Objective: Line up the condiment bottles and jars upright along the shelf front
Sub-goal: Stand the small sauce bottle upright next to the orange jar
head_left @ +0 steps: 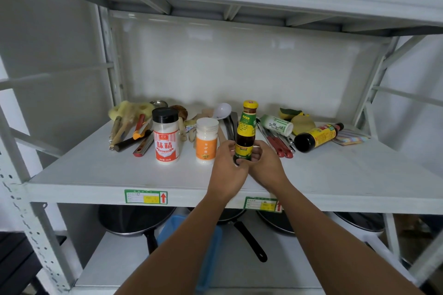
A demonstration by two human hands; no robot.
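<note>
Both hands, left hand [227,167] and right hand [265,165], wrap the base of a yellow-capped sauce bottle [245,132], held upright on the shelf [96,175]. Just left of the grip stand two jars; right of it, a dark bottle [316,137] lies flat.

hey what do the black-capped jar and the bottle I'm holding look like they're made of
Black-capped jar: probably clear plastic, since white powder shows through around the red label; the cap looks matte plastic. Held bottle: likely glass, dark and glossy above the label, with a yellow cap, metal or plastic. Both hands grip its base.
</note>
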